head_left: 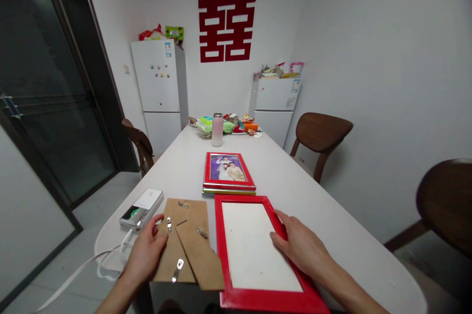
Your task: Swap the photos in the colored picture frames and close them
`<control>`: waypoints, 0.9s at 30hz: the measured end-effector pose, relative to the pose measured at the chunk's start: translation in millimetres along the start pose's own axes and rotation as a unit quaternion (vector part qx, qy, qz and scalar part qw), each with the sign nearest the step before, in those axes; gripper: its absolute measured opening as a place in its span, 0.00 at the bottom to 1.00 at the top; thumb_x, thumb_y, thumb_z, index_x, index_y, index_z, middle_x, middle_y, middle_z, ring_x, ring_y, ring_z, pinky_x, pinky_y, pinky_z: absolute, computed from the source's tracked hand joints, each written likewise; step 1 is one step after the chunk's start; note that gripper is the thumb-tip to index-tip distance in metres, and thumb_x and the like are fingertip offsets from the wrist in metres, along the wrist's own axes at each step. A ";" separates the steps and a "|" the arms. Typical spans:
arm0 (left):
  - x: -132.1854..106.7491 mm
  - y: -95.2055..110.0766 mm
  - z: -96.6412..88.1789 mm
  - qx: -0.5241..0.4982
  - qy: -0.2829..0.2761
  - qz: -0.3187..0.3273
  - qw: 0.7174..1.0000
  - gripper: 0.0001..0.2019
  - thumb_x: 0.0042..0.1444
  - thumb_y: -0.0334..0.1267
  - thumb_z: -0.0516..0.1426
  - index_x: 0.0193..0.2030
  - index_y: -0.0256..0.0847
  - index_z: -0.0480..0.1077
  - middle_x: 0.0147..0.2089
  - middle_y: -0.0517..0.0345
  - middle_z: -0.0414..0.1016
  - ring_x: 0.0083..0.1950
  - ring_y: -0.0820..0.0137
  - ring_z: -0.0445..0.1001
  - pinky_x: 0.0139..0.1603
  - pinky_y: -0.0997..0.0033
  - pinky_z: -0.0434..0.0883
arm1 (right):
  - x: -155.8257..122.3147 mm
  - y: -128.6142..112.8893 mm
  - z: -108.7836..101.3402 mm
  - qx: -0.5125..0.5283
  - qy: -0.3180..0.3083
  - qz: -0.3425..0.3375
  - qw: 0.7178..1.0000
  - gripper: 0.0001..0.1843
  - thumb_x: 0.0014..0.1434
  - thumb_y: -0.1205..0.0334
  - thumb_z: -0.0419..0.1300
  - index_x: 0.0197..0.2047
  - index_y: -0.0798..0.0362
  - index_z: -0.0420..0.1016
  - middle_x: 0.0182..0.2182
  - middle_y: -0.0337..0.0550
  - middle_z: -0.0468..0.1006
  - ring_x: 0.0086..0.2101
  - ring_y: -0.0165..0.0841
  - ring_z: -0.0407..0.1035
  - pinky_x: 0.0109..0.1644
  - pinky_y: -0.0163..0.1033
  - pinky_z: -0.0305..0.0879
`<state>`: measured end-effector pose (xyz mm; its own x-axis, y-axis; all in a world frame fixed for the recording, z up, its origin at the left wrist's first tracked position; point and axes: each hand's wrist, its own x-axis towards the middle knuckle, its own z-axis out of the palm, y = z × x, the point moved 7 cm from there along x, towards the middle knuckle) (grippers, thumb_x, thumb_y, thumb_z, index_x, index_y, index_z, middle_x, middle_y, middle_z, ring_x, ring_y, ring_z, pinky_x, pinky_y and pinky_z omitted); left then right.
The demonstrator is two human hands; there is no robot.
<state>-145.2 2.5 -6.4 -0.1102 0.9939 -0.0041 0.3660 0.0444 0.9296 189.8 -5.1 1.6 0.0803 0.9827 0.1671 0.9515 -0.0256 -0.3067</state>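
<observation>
My left hand [147, 250] grips the left edge of a brown picture-frame backing board [172, 252] between thumb and fingers. The board has several metal clips and a fold-out stand leg [201, 255], which lies against it. To its right is a red picture frame [222, 235] with a plain white panel [261, 247] inside its border. My right hand [300, 242] is closed over the frame's right side, thumb resting on the white panel. The board's lower right corner meets the frame's left border.
Beyond the frame lie stacked framed pictures [228, 185], a photo on top. A pink bottle [217, 131] and snack packets [249, 127] stand at the table's far end. A power bank [142, 208] with a white cable [79, 267] sits left. Chairs [320, 132] flank the table.
</observation>
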 end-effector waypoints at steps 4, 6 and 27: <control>1.1 14.1 -2.1 0.260 0.043 0.091 0.960 0.23 0.46 0.36 0.51 0.51 0.35 0.56 0.48 0.47 0.66 0.51 0.59 0.64 0.50 0.59 0.59 | 5.3 9.1 -2.9 0.054 -0.004 0.037 0.998 0.30 0.46 0.66 0.48 0.54 0.63 0.55 0.32 0.51 0.73 0.32 0.38 0.68 0.36 0.40 0.60; -4.2 23.3 6.4 0.326 0.044 0.135 0.935 0.23 0.46 0.35 0.51 0.51 0.33 0.57 0.52 0.44 0.62 0.54 0.57 0.59 0.54 0.56 0.56 | 3.7 14.9 -4.4 0.143 -0.021 0.083 0.986 0.31 0.45 0.66 0.47 0.55 0.63 0.52 0.27 0.48 0.74 0.27 0.37 0.69 0.33 0.39 0.61; -68.4 115.5 88.5 0.085 -0.020 0.286 0.954 0.27 0.44 0.28 0.48 0.55 0.37 0.51 0.45 0.50 0.66 0.44 0.65 0.67 0.44 0.65 0.67 | -2.7 21.1 -5.3 0.344 -0.035 0.105 0.932 0.33 0.45 0.60 0.51 0.56 0.60 0.53 0.21 0.38 0.72 0.21 0.31 0.66 0.25 0.34 0.60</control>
<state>-13.6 -51.4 68.7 0.1867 0.8630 0.4694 0.5011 -0.4947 0.7101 211.3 -9.2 -0.4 0.2012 0.9794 -0.0191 0.4991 -0.1192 -0.8583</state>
